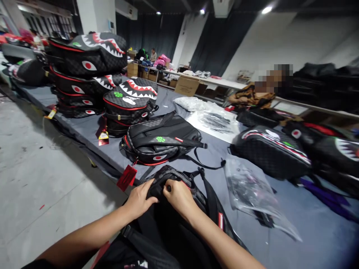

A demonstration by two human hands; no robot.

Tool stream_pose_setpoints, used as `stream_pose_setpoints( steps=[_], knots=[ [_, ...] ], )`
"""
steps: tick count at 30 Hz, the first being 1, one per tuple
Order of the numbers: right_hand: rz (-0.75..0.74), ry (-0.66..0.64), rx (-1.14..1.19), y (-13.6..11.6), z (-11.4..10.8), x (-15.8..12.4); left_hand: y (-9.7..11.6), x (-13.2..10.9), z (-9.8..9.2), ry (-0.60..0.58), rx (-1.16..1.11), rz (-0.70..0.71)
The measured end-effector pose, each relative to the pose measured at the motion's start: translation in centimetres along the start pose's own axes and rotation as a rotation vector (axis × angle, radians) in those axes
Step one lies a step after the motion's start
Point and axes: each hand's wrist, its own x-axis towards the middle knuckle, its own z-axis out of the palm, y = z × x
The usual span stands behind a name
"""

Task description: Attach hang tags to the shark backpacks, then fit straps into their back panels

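In front of me lies a black checkered backpack (pixel 174 231), its main compartment unzipped and its dark inside showing. My left hand (pixel 139 200) grips the far left rim of the opening, thumb on the inner side and fingers over the edge. Beside it, my right hand (pixel 178 197) is closed in a fist at the top of the opening. A small dark end shows at its curled fingers; what it belongs to is hidden against the black lining. A shoulder strap (pixel 210 198) with a red label runs along the bag's right side.
Just beyond lies another backpack (pixel 165 138) with a red tag (pixel 127 178). Stacked shark-mouth backpacks (pixel 88 56) stand at the back left. Clear plastic bags (pixel 249 186) and more backpacks (pixel 269 153) lie to the right on the grey-covered table (pixel 207 231). A person (pixel 254 98) sits across.
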Motion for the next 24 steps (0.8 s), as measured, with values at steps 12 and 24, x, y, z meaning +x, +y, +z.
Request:
stream_pose_setpoints(
  steps=[12,24],
  knots=[
    [-0.277,-0.062,-0.053,1.8,0.9,0.1,-0.5,0.2,-0.2,0.011,-0.035,-0.021],
    [0.016,-0.242,-0.451,4.4,-4.3,-6.2,1.3,2.2,-2.1,-0.259,-0.042,-0.201]
  ],
)
